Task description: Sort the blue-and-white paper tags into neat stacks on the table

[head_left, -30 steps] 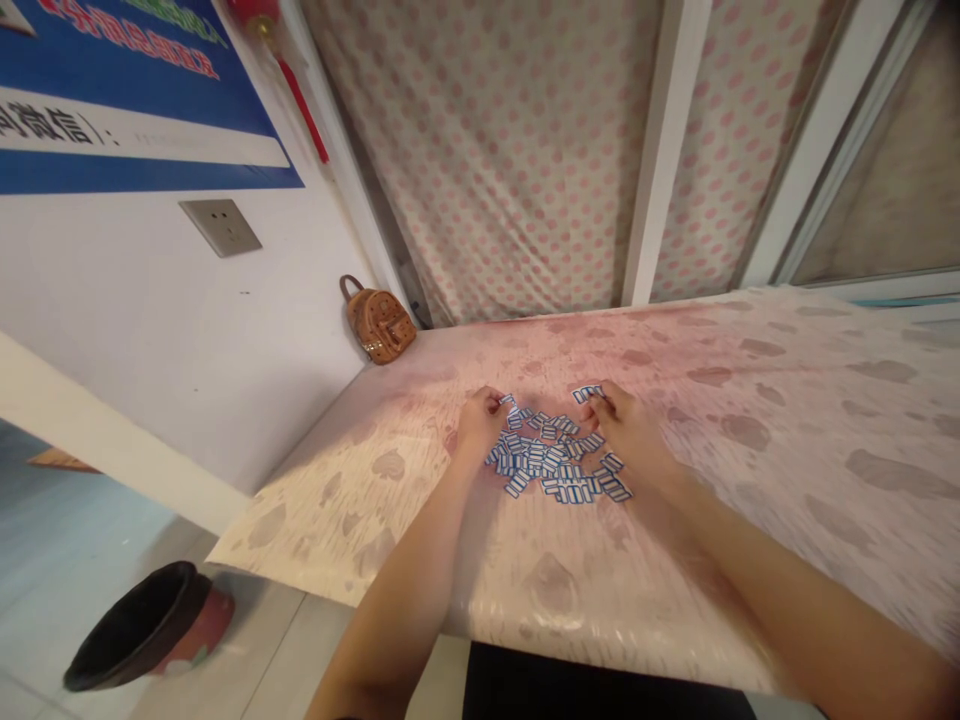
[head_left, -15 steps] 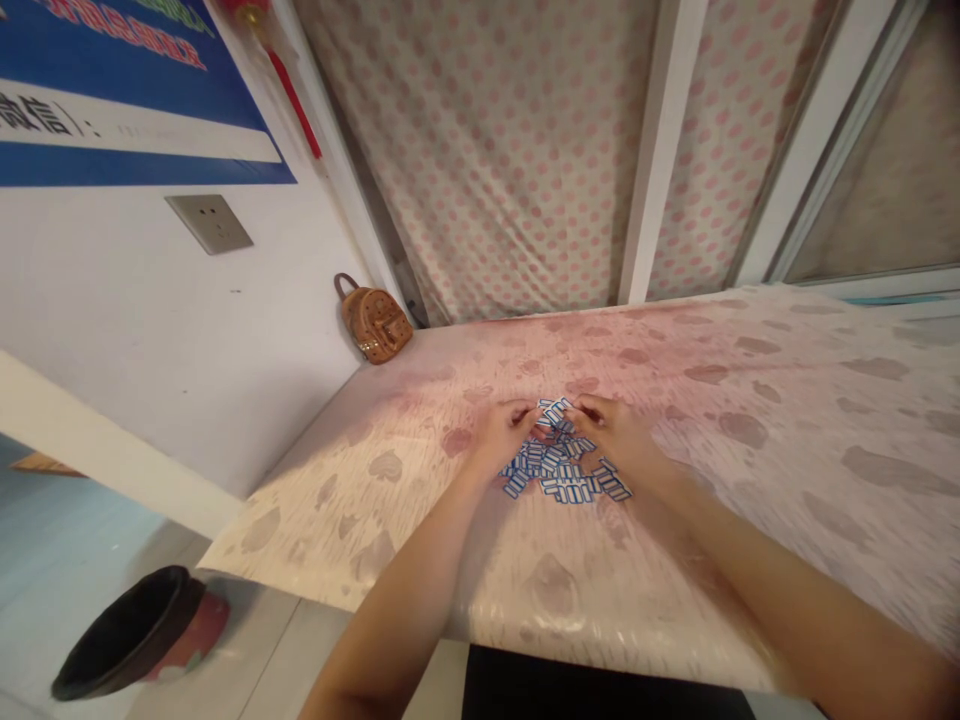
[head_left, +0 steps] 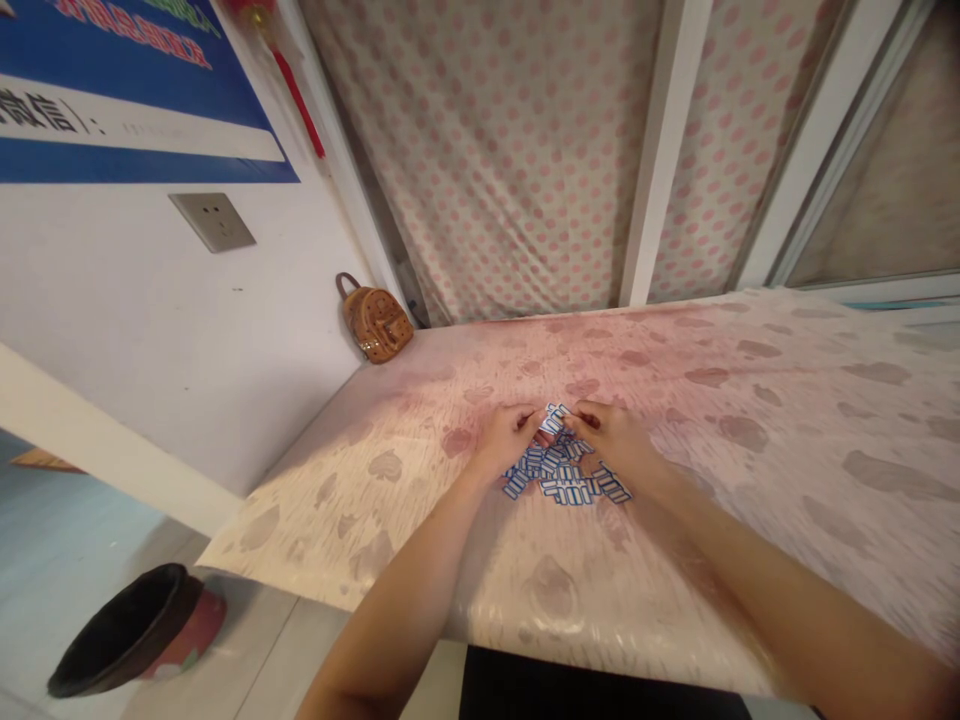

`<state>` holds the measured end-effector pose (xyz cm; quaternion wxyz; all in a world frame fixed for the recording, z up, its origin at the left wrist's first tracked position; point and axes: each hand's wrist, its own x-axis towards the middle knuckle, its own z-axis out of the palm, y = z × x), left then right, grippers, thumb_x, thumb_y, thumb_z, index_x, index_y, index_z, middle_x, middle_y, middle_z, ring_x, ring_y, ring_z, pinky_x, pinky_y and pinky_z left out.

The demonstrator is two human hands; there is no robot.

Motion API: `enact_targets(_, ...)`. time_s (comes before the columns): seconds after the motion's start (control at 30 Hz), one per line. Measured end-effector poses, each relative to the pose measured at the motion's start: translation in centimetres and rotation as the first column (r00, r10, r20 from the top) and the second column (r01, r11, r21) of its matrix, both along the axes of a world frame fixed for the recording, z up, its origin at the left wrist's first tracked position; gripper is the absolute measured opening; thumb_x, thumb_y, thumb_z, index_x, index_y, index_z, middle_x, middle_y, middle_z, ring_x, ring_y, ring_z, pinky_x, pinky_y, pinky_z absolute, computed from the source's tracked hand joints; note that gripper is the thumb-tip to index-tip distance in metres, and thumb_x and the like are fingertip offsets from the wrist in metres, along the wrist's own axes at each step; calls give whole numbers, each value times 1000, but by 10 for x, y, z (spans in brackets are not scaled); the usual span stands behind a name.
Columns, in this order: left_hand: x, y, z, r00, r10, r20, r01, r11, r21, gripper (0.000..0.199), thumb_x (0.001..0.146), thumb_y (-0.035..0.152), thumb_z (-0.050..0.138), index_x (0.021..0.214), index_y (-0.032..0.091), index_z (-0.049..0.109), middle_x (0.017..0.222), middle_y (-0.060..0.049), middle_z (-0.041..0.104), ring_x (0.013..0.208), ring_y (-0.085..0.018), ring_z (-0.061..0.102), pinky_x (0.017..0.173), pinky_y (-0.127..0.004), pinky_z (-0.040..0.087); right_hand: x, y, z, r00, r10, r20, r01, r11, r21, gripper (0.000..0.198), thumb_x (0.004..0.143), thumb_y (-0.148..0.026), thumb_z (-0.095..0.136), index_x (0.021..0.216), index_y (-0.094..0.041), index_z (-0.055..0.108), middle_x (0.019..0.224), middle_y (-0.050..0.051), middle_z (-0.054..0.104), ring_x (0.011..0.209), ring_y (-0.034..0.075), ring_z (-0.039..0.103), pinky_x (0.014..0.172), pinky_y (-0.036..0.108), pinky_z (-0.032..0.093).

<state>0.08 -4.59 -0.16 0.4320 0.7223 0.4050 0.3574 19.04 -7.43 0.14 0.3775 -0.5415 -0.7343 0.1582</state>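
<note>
Over the table, my left hand (head_left: 508, 437) and my right hand (head_left: 613, 437) meet with fingertips pinched together. Between them is a small flat blue-and-white striped piece (head_left: 556, 416), gripped at its two sides. I cannot make out whether it is one piece or several stacked. Just below the hands lies a loose pile of similar striped pieces (head_left: 568, 491), spread flat and overlapping on the tablecloth. My wrists rest close to the pile, one on either side; the fingers hide its far edge in part.
A patterned tablecloth (head_left: 390, 520) covers the table. A small brown backpack (head_left: 379, 325) stands at the far left corner by the wall. On the floor at left is a dark-rimmed bin (head_left: 184, 635). A dotted curtain (head_left: 510, 150) hangs behind the table.
The held striped piece has tilted and shifted slightly between my fingertips. Both hands stay in nearly the same place, and the pile looks unchanged.
</note>
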Motion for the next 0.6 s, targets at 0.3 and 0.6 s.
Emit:
enact_targets(0.3, 1, -3, -2, 999, -31, -29, 32, 999, 30, 27, 90, 39, 56, 87, 16, 69, 73, -4, 71, 67, -16, 67, 64, -23, 51, -1, 1, -6, 999, -6, -32, 3, 997, -77, 27, 88, -41, 53, 70, -21, 53, 61, -2, 55, 57, 14, 52, 55, 26, 31)
enact_targets(0.6, 4, -4, -4, 997, 5, 78, -8, 999, 38, 29, 86, 42, 63, 85, 14, 69, 70, -3, 68, 62, -14, 63, 59, -23, 47, 0, 8, -9, 946, 153, -287, -165, 986, -19, 17, 89, -36, 53, 80, -22, 57, 69, -1, 60, 65, 16, 57, 62, 28, 43)
